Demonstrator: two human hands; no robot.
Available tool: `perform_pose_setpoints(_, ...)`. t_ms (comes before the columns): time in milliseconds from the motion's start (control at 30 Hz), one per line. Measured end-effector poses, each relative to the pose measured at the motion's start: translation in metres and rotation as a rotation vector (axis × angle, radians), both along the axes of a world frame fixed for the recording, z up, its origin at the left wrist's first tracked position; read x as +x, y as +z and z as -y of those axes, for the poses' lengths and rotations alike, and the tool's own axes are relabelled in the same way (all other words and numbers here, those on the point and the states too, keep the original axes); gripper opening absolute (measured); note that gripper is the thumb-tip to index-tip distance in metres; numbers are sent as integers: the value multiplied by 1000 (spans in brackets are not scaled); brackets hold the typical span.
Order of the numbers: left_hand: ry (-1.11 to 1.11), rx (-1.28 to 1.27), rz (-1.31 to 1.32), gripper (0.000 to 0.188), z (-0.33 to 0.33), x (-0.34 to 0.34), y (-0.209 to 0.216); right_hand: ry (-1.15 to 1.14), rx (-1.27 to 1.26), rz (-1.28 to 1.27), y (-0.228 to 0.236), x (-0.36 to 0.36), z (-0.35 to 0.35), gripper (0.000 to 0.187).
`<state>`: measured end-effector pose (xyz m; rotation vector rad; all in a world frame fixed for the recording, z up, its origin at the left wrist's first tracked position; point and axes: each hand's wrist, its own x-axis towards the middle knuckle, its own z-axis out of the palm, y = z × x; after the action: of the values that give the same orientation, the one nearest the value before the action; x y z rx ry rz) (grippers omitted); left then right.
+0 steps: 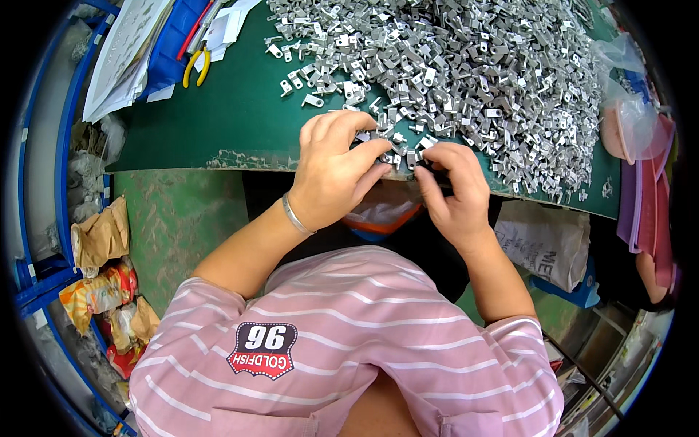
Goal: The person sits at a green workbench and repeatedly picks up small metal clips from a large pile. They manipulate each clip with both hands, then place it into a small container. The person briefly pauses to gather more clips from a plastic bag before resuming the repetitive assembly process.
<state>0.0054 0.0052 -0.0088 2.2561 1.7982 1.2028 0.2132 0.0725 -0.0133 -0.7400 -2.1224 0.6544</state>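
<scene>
A large pile of small silver metal brackets [466,65], each bent and with a hole, covers the far right of the green table [218,124]. At its near edge, my left hand [331,164] curls its fingers round a few brackets [394,154], partly hiding them. Thumb and fingers of my right hand [460,191] are drawn together at another small metal bracket [412,157], just right of the left fingertips. Both hands are close together over the table's front edge.
Yellow-handled pliers [197,67] lie beside a blue bin [172,51] and paper sheets [125,58] at the far left. Below the edge, an orange-rimmed container [382,211] stands between my arms. A white sack [545,240] sits lower right; blue shelving [45,153] stands left.
</scene>
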Motion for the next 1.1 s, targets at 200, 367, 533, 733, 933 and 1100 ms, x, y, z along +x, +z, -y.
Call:
perform_pose_setpoints(200,-68,68,-15,27,1,-7,-5,34,50,-64,-6,-4,2,26)
perform_pose_setpoints(367,-92,197,14,26,6,-7,-7,180,72,-110,-5,3,7,25)
perform_pose_setpoints(533,-219,152,68,25,13,-10,-15,60,176,2,-1,-9,1,33)
perform_pose_setpoints(733,-121,66,47,32,10,4,-9,8,233,108,-2,-14,-3,35)
perform_pose_setpoints(933,-33,9,24,33,7,16,-12,71,228,0,-12,-6,1,31)
perform_pose_setpoints(1100,-107,86,42,27,6,12,-22,19,199,-25,-17,-5,8,30)
